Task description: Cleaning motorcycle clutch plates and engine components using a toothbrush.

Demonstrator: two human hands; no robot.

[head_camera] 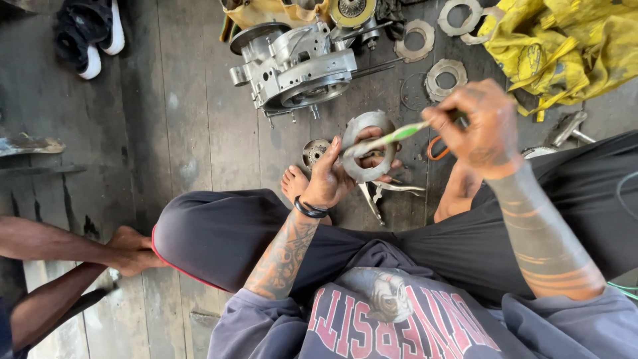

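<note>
My left hand point(330, 174) grips a grey metal ring-shaped part point(364, 143), holding it up over my lap. My right hand point(480, 126) holds a green-handled tool point(392, 136) by its handle. The tool's pale tip lies across the ring's face near my left thumb. I sit cross-legged on a wooden floor, with a bare foot point(294, 183) just below the ring. Pliers point(384, 193) lie on the floor under my hands.
A grey engine casing point(292, 66) lies on the floor ahead. Several flat metal rings point(445, 76) are scattered to its right, beside a yellow bag point(565, 46). Black shoes point(90, 33) sit at top left. Another person's legs point(73, 252) reach in from the left.
</note>
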